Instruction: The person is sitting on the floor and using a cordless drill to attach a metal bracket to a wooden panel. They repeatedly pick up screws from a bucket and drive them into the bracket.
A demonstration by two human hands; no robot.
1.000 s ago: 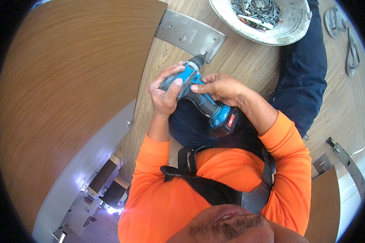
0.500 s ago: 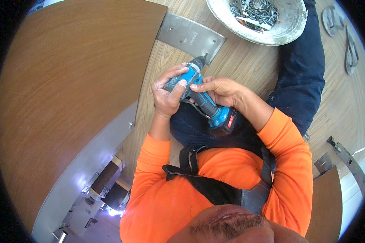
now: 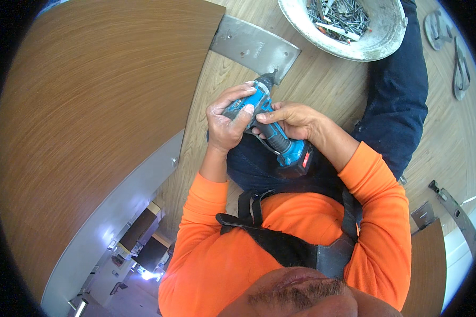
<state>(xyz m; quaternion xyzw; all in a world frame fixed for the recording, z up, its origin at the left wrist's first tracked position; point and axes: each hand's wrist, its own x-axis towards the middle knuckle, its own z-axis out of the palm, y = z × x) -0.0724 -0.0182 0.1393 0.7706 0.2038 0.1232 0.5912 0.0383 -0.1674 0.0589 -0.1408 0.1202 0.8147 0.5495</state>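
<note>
The cordless drill (image 3: 281, 138) sits between left hand (image 3: 226, 122) and right hand (image 3: 295, 121), before the metal plate (image 3: 255, 46); wooden panel (image 3: 111, 95) left, bucket (image 3: 388, 37) of screws (image 3: 349, 16) right, sandals (image 3: 460, 74) farther right.

Bright blue and black on the drill (image 3: 272, 133), a flash of red on its battery (image 3: 293, 168)! Dull silver-grey on the metal plate (image 3: 254, 48). Left, warm brown with fine curving grain on the panel (image 3: 100, 116); paler tan grain along the floor (image 3: 322, 79). Far right, grubby white bucket (image 3: 381, 45), silvery fasteners (image 3: 346, 18). Near, vivid orange top (image 3: 222, 272), black harness (image 3: 283, 248); right, dark navy trousers (image 3: 397, 105).
</note>
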